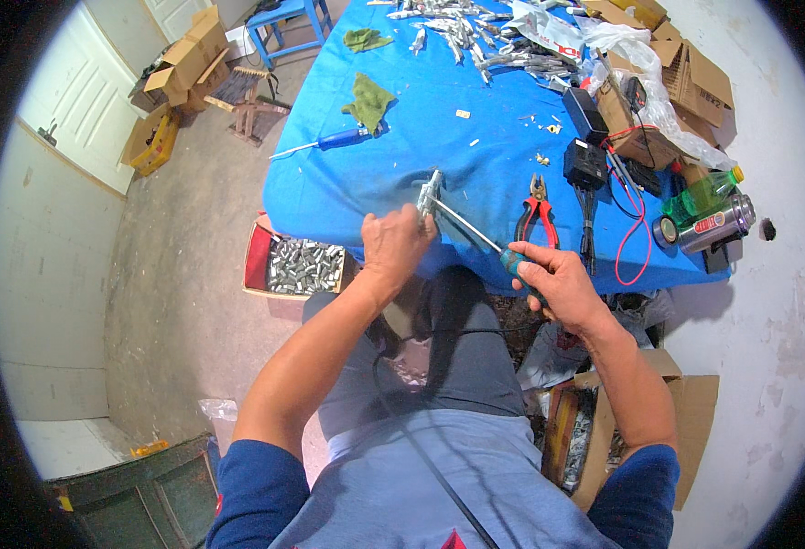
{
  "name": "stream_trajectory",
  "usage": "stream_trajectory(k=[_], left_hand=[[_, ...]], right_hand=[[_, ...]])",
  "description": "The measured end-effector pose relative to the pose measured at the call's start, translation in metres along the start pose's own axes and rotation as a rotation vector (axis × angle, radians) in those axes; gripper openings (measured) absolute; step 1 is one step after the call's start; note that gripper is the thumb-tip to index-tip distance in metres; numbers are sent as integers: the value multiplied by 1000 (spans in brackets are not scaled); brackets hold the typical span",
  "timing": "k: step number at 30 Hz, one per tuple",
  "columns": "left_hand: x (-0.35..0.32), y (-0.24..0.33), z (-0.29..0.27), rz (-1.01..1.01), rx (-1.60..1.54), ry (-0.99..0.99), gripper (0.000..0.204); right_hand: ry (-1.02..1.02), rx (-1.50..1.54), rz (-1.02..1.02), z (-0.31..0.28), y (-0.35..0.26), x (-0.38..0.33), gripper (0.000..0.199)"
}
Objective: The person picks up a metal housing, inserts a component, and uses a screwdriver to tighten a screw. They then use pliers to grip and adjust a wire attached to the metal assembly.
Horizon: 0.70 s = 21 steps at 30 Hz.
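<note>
At the near edge of the blue-covered table, my left hand (395, 240) is closed on a small silvery metal piece (428, 194), which stands tilted on the cloth. My right hand (556, 282) grips the teal handle of a screwdriver (472, 228). Its shaft points up and left, and the tip meets the metal piece or lies right beside it; I cannot tell which. Red-handled pliers (538, 212) lie on the cloth beyond my right hand. A second screwdriver (334, 140) with a blue handle rests farther off to the left.
A box of small metal cylinders (305, 267) sits below the table's left corner. Many silvery pieces (457, 35) are heaped at the far side. Black adapters (585, 163), a red cable (642, 247), a green bottle (701, 194) and a metal flask (719, 225) crowd the right.
</note>
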<state>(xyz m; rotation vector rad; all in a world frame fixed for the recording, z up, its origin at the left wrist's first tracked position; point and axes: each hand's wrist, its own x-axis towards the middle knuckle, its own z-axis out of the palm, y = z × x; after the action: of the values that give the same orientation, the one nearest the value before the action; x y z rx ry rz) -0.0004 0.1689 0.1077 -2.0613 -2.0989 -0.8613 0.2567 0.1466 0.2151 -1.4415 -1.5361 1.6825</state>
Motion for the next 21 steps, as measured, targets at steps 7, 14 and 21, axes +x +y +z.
stream_trajectory(k=[7, 14, 21], left_hand=[[1, 2, -3, 5, -13, 15, 30], [3, 2, -2, 13, -6, -6, 29], [2, 5, -1, 7, -23, 10, 27]], right_hand=[[-15, -72, 87, -6, -31, 4, 39], [-193, -501, -16, -31, -86, 36, 42], [-227, -710, -69, -26, -107, 43, 37]])
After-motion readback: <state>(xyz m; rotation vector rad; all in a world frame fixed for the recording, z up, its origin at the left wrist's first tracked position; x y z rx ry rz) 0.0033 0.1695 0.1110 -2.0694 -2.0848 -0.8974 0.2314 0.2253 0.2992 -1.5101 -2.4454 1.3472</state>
